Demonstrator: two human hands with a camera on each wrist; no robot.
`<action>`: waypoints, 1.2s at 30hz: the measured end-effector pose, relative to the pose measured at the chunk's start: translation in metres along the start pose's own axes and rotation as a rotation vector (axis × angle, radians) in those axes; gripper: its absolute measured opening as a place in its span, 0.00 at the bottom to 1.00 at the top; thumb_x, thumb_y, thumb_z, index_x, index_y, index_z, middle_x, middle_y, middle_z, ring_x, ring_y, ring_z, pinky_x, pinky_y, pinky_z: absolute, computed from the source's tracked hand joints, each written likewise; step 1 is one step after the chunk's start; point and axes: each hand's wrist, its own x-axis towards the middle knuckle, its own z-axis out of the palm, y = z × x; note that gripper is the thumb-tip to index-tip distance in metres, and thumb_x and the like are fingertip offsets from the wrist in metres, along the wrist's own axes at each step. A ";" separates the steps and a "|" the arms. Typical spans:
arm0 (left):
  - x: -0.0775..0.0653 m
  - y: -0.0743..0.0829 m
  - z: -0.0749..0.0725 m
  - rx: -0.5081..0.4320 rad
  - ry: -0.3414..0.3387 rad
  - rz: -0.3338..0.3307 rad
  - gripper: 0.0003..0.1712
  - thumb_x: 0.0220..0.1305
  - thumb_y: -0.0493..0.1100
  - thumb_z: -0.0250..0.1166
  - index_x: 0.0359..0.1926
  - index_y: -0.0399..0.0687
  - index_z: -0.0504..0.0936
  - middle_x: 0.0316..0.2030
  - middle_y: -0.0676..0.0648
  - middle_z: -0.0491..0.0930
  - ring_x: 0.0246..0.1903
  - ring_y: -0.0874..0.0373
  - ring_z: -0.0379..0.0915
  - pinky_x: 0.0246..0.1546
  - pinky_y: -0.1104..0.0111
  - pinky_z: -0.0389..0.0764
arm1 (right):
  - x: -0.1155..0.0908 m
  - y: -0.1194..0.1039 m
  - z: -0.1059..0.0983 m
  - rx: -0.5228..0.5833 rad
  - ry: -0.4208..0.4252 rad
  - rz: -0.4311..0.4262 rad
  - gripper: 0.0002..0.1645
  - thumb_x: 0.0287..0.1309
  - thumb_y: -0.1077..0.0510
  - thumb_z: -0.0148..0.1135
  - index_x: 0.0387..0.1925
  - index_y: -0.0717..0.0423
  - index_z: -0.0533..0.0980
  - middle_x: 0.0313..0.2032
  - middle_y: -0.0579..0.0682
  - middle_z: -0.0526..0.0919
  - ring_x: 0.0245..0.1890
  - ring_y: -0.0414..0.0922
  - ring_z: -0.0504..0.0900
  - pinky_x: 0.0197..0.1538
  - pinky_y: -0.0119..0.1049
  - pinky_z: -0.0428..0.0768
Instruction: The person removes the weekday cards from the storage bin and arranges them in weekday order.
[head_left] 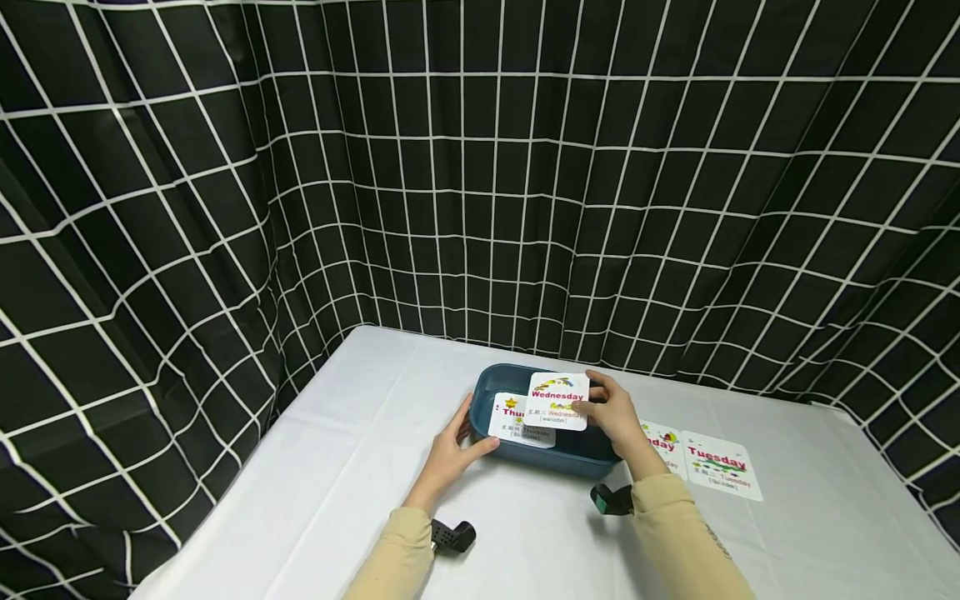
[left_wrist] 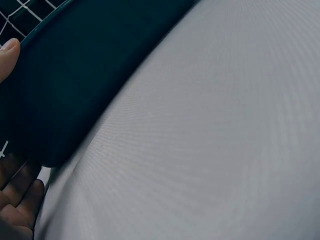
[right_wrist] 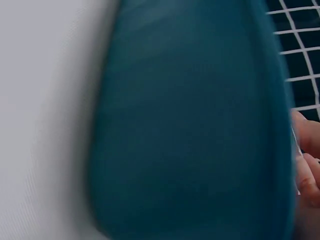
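Note:
A dark blue plastic basin (head_left: 558, 462) with rounded corners sits on the white-covered table. At its left end my left hand (head_left: 447, 454) grips it, the thumb (left_wrist: 8, 57) near the front rim and the fingers (left_wrist: 22, 187) against the outer side. Over the basin, my right hand (head_left: 618, 414) pinches a white card reading "Wednesday" (head_left: 551, 387) between thumb and fingers. A "Thursday" card (head_left: 508, 423) lies inside the basin, partly covered by the Wednesday card. The right wrist view has the basin wall (right_wrist: 190, 120) in front, with the right fingers (right_wrist: 306, 172) on the card's edge beyond it.
Right of the basin a "Tuesday" card (head_left: 720, 467) lies on the white tablecloth (head_left: 315, 467). Beside it is another card ending in "nday" (head_left: 663, 442), partly hidden behind the right hand and wrist. Black curtains with a white grid (head_left: 465, 183) stand behind and at both sides.

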 end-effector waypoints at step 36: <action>0.000 0.000 0.001 -0.005 -0.010 -0.053 0.52 0.51 0.52 0.71 0.72 0.51 0.52 0.62 0.39 0.66 0.60 0.50 0.62 0.61 0.61 0.63 | -0.085 0.046 -0.159 0.359 0.231 0.126 0.53 0.51 0.65 0.68 0.72 0.49 0.49 0.33 0.36 0.75 0.28 0.33 0.77 0.29 0.24 0.78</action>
